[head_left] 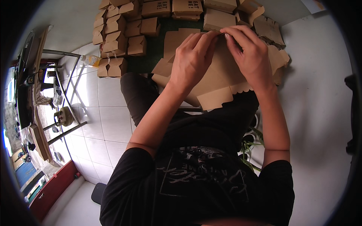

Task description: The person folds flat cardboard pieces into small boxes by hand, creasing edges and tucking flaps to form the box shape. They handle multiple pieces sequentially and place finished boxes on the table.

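My left hand (193, 58) and my right hand (249, 54) meet at their fingertips, both closed in a pinch above a flat brown cardboard box blank (220, 77). A thin dark sliver shows between the fingertips, too small to make out. The blank lies unfolded in front of me, reaching over my lap, with a scalloped edge below my right hand and loose flaps toward me. My wrists and fingers cover part of it. Just beyond the hands stands a folded brown carton (218, 19).
Folded small cartons (115, 42) are stacked at the far left on a green surface (156, 47). More flat cardboard pieces (268, 31) lie at the far right. A bottle with yellow contents (90, 61) is beside the stacks. A metal frame (69, 90) stands left, a white wall (316, 98) right.
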`<state>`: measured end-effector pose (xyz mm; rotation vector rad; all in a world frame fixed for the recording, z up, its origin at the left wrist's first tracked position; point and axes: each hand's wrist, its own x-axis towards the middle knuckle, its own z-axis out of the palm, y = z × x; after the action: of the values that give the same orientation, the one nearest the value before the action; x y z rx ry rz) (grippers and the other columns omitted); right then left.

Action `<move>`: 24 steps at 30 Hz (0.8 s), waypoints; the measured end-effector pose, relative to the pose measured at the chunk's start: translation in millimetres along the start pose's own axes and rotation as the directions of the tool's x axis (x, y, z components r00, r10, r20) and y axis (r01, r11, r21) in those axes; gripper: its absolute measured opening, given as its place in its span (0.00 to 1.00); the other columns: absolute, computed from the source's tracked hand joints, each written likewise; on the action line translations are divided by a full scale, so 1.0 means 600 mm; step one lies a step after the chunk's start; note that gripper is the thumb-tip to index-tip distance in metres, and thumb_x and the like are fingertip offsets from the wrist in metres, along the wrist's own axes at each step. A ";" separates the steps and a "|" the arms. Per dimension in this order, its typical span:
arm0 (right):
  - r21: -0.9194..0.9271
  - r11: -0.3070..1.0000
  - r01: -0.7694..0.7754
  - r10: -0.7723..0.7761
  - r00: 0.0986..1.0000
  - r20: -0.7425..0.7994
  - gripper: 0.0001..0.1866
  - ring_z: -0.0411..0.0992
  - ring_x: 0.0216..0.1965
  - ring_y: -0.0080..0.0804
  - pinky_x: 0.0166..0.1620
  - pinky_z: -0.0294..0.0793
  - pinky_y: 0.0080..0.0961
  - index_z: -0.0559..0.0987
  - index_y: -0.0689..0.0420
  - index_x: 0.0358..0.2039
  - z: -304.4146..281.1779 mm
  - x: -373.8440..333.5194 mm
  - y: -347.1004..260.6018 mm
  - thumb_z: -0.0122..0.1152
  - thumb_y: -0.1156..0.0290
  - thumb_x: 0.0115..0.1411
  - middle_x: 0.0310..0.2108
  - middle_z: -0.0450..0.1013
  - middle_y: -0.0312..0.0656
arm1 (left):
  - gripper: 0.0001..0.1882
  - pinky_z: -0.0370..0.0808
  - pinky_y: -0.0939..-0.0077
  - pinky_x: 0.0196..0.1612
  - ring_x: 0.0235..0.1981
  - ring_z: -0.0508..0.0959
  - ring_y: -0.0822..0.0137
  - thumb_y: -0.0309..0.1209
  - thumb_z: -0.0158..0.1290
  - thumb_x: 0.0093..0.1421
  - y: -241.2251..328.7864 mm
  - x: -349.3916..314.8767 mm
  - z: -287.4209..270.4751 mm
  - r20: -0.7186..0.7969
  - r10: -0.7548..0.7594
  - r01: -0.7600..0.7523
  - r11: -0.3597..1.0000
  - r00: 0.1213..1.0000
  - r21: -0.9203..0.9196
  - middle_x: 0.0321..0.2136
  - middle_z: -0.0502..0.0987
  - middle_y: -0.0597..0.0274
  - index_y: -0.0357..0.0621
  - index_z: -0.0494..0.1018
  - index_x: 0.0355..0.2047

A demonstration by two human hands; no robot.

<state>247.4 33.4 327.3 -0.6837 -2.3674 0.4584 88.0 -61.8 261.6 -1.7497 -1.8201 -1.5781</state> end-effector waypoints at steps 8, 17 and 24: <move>-0.348 0.936 0.047 -0.154 0.947 -0.284 0.14 0.79 0.39 0.30 0.47 0.79 0.35 0.86 0.49 0.44 0.023 -0.034 -0.037 0.82 0.76 0.61 0.35 0.76 0.29 | 0.16 0.86 0.57 0.41 0.37 0.87 0.53 0.22 0.68 0.69 -0.002 0.002 -0.006 -0.033 0.018 -0.017 1.000 0.999 0.025 0.37 0.87 0.56 0.40 0.84 0.57; 0.740 0.573 -0.353 0.618 0.779 -0.108 0.13 0.86 0.44 0.19 0.48 0.83 0.20 0.89 0.63 0.56 0.104 -0.049 -0.035 0.73 0.70 0.78 0.43 0.90 0.38 | 0.15 0.88 0.64 0.41 0.36 0.90 0.57 0.21 0.69 0.68 -0.003 -0.005 -0.001 -0.053 -0.004 0.008 0.998 0.999 0.066 0.37 0.90 0.57 0.43 0.89 0.54; 0.895 0.360 -0.263 0.677 0.733 -0.057 0.12 0.85 0.47 0.19 0.52 0.83 0.18 0.89 0.66 0.56 0.135 -0.047 -0.032 0.73 0.72 0.78 0.46 0.89 0.41 | 0.17 0.88 0.65 0.42 0.38 0.91 0.56 0.18 0.68 0.68 -0.009 -0.016 -0.003 -0.032 -0.003 0.005 0.999 0.999 0.036 0.39 0.91 0.56 0.43 0.89 0.55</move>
<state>206.8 -10.5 262.9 -0.8600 -1.1701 1.4607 85.6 -67.9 252.5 -1.6964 -1.8267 -1.5557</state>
